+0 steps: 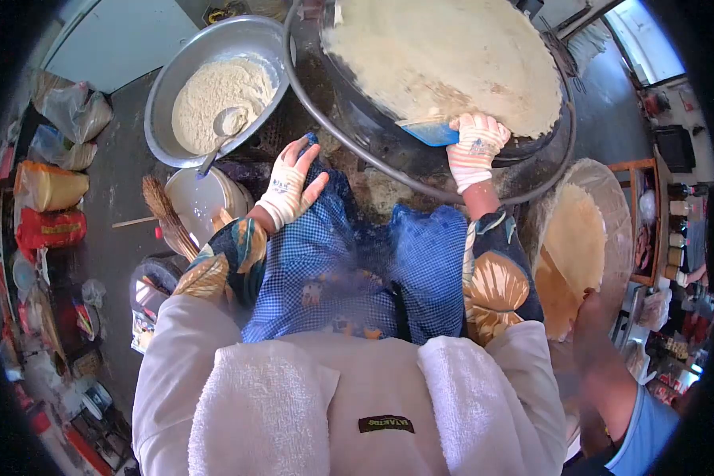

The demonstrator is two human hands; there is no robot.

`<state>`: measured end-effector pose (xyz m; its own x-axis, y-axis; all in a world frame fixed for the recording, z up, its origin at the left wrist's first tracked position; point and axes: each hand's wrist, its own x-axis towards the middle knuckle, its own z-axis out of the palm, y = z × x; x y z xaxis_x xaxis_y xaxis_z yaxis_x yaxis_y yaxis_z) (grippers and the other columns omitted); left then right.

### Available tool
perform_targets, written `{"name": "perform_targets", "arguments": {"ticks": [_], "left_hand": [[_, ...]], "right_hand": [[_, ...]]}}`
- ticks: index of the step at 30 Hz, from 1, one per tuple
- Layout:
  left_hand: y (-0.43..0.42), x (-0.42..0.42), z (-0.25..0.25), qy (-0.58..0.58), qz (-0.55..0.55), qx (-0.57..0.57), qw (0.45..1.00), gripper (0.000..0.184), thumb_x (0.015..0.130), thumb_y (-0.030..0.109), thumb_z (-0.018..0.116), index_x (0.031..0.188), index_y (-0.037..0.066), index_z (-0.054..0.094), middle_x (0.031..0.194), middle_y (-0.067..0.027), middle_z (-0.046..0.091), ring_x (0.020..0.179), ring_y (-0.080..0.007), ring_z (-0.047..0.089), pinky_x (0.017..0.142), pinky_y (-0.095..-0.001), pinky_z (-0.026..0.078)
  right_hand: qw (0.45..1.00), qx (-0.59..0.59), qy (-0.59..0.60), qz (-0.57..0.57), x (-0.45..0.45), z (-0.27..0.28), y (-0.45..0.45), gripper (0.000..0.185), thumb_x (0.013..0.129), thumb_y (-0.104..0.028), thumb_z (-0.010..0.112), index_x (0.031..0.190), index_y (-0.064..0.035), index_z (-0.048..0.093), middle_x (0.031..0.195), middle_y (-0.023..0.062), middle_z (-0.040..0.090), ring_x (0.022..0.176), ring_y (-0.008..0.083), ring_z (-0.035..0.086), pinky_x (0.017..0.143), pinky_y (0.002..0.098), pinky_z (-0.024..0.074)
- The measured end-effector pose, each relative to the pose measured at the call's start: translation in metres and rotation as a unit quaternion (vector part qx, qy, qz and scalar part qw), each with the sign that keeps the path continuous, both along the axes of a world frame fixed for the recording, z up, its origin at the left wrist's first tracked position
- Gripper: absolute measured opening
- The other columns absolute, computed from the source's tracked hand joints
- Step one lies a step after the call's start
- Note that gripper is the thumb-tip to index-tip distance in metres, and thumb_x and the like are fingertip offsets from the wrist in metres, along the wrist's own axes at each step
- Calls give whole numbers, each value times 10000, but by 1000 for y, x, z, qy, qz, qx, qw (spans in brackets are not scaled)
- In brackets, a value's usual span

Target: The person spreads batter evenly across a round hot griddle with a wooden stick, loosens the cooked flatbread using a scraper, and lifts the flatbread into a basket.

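My right hand (477,147), in a striped fingerless glove, is closed on a blue scraper (430,133). The scraper's blade lies at the near edge of a wide, thin pale sheet of batter (444,55) spread on a round dark griddle (373,109). My left hand (289,186), gloved the same way, rests on my left knee over the blue checked apron (301,246) with its fingers apart, holding nothing. Left of the griddle, a metal basin (159,131) contains thick pale batter (202,95) and a ladle (228,123).
A grey ring (325,120) runs round the griddle. Near my left hand stand a white bucket (202,186) and a straw brush (166,214). At right, another person's hand and arm (611,357) reach to thin flatbreads (581,230) in a plastic-lined round container (620,206).
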<state>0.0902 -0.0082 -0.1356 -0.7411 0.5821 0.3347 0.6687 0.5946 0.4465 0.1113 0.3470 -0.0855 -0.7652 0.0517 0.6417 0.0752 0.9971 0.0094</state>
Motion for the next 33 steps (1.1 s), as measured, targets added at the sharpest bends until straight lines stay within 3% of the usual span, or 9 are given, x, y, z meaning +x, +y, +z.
{"name": "perform_targets", "arguments": {"ticks": [7, 11, 16, 18, 23, 28, 30, 32, 33], "left_hand": [[9, 0, 9, 12, -16, 8, 1000, 575, 836, 238, 659, 1327, 36, 439, 1368, -262, 390, 1239, -447, 396, 1047, -492, 340], [8, 0, 9, 34, 7, 38, 999, 568, 819, 236, 669, 1304, 30, 455, 1351, -252, 409, 1226, -440, 416, 1033, -493, 357], [-11, -51, 49, 102, 38, 45, 993, 560, 782, 144, 688, 1287, 37, 469, 1305, -246, 446, 1184, -441, 451, 1007, -491, 387], [-21, -87, 66, 131, 86, 23, 987, 570, 773, 122, 687, 1290, 36, 463, 1294, -246, 456, 1166, -450, 460, 995, -491, 397], [-41, -201, 62, 178, 134, -167, 960, 581, 748, 46, 583, 1313, 103, 461, 1365, -185, 439, 1303, -391, 370, 1070, -495, 322], [-15, -254, 65, 216, 46, -330, 918, 544, 800, 31, 514, 1333, 131, 459, 1435, -121, 400, 1397, -306, 288, 1151, -460, 214], [2, -260, 65, 255, -35, -337, 905, 532, 802, 62, 521, 1323, 149, 464, 1442, -114, 396, 1397, -299, 289, 1153, -454, 211], [18, -255, 60, 350, -138, -308, 874, 381, 777, 159, 561, 1153, 130, 619, 1266, -121, 558, 1325, -274, 402, 1159, -445, 204], [40, -242, 59, 235, -129, -489, 830, 345, 724, 214, 596, 1054, 140, 668, 1132, -109, 612, 1219, -259, 486, 1160, -436, 207]], "right_hand": [[1000, 0, 20, 12, -11, 2, -7, 31, 698, -239, 643, 684, -229, 617, 739, 12, 608, 775, 239, 587, 769, 429, 372], [997, -40, -8, 71, -27, 11, -11, 170, 628, -125, 640, 766, -224, 650, 754, 23, 621, 786, 262, 598, 800, 437, 379], [965, -51, -146, 212, -12, 17, 8, 291, 701, -76, 590, 975, -141, 664, 980, 55, 674, 967, 267, 609, 888, 426, 423], [962, 10, -196, 192, -3, 14, 9, 358, 780, -89, 547, 1131, -105, 618, 1125, 100, 658, 1056, 275, 612, 957, 411, 426], [957, 73, -250, 128, -30, 18, -18, 395, 845, -122, 480, 1226, -63, 567, 1222, 137, 623, 1128, 279, 598, 995, 399, 434], [931, 51, -352, 80, -65, 49, -46, 424, 823, -136, 492, 1231, -36, 545, 1233, 147, 614, 1127, 256, 603, 967, 375, 447], [948, 90, -283, 111, -80, 26, -40, 429, 818, -148, 500, 1231, -36, 528, 1172, 141, 632, 1088, 253, 617, 938, 373, 458], [960, 124, -217, 124, -91, 14, -38, 435, 813, -143, 510, 1234, -37, 520, 1146, 134, 637, 1065, 253, 623, 929, 371, 462], [955, 103, -255, 113, -98, 12, -38, 453, 814, -145, 511, 1253, -33, 510, 1168, 128, 629, 1073, 249, 620, 931, 370, 461]]}}
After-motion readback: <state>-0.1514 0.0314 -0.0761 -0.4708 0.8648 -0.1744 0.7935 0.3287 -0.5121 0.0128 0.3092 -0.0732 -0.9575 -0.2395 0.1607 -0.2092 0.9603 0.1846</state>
